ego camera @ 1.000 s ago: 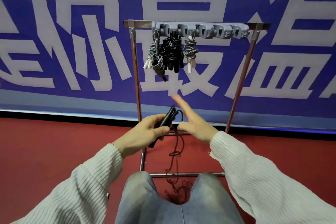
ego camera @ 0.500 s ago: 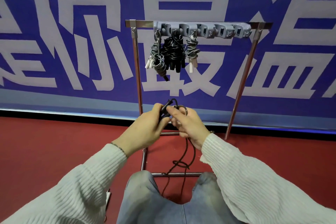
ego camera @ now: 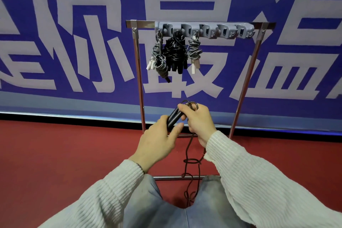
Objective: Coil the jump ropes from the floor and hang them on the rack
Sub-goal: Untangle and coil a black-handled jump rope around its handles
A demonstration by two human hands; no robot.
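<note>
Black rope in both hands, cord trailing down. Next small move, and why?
Probably wind another loop: the right hand pinches a small loop at the top of the black jump rope handles, which the left hand grips, while most of the thin black cord hangs uncoiled toward the red floor.

Cropped white characters on blue banner [ego camera: 55, 72]

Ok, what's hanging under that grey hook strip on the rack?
Under the grey hook strip, three coiled bundles hang at its left end: a grey rope, a black bundle, and another grey rope. The hooks to the right look bare. The coils cover the exact hook attachments.
</note>
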